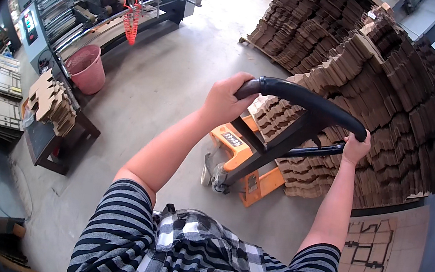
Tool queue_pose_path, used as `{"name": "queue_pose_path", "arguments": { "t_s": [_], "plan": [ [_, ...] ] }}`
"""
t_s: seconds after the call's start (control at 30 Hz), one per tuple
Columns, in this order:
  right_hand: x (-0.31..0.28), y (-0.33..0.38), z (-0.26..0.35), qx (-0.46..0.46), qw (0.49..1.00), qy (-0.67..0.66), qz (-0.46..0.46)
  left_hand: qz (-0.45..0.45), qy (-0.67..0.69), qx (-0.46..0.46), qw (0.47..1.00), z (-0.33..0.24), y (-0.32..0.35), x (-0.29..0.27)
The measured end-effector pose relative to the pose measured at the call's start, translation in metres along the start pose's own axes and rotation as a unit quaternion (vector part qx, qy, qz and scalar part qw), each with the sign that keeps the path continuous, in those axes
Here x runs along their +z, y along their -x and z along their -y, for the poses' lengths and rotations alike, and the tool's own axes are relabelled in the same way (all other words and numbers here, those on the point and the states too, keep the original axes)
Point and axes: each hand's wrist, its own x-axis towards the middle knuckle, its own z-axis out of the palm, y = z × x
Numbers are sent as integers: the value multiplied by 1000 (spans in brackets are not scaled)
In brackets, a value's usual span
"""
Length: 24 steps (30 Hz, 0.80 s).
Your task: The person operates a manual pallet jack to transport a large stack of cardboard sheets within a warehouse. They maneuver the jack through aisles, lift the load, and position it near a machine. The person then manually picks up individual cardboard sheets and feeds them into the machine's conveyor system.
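Both my hands grip the black looped handle (313, 98) of an orange pallet jack (235, 149). My left hand (230, 97) is wrapped round the handle's left end. Farther right, my right hand (356, 147) closes round the right side of the loop. The handle's black shaft slants down toward the jack's wheels (211, 174) on the floor. Just beyond the jack rises a tall stack of die-cut brown cardboard sheets (369, 97); the jack's forks are hidden by it.
Another cardboard stack (307, 25) stands behind on a pallet. At left are a large machine (107, 7) with red coiled hoses, a pink bin (87, 68) and a dark table (56, 140) bearing cardboard pieces (52, 103). Flat die boards (366, 254) lie at lower right.
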Motion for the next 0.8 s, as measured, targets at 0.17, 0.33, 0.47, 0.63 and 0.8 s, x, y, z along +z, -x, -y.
{"name": "queue_pose_path", "arguments": {
  "t_s": [0.17,0.33,0.47,0.63,0.8],
  "plan": [
    [25,-22,-14,17,999,23,-18,20,23,15,999,37,-44,9],
    [52,-41,-26,41,998,21,-31,29,24,20,999,67,-82,18],
    [72,-46,-32,19,994,77,-69,75,9,-7,997,103,-125,16],
    [86,-34,-44,102,992,56,-52,135,45,-53,988,166,-167,42],
    [57,16,-61,198,947,-230,105,196,106,-67,973,218,-193,70]
  ]
}}
